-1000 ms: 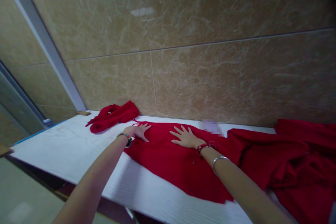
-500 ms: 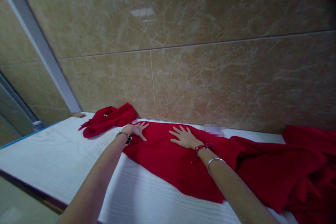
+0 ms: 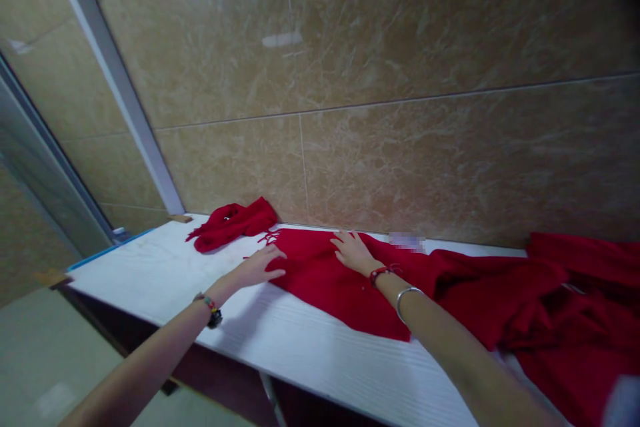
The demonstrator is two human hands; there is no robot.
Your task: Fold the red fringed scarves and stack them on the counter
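A long red scarf (image 3: 345, 293) with a fringed end lies spread along a white table (image 3: 280, 340) against the wall. My left hand (image 3: 260, 267) rests flat on the scarf's near left edge, fingers stretched out. My right hand (image 3: 353, 251) lies flat on the scarf further back, fingers spread toward the wall. Both wrists wear bracelets. The rest of the scarf bunches up in folds at the right (image 3: 575, 307).
A second red scarf (image 3: 233, 221) lies crumpled at the back left of the table, by the beige tiled wall (image 3: 400, 147). A grey door frame (image 3: 115, 80) stands at the left. The table's front edge drops to the floor (image 3: 40, 373).
My left hand has slid back toward me along the scarf's left edge. My right hand has moved a little toward the wall. The view has shifted.
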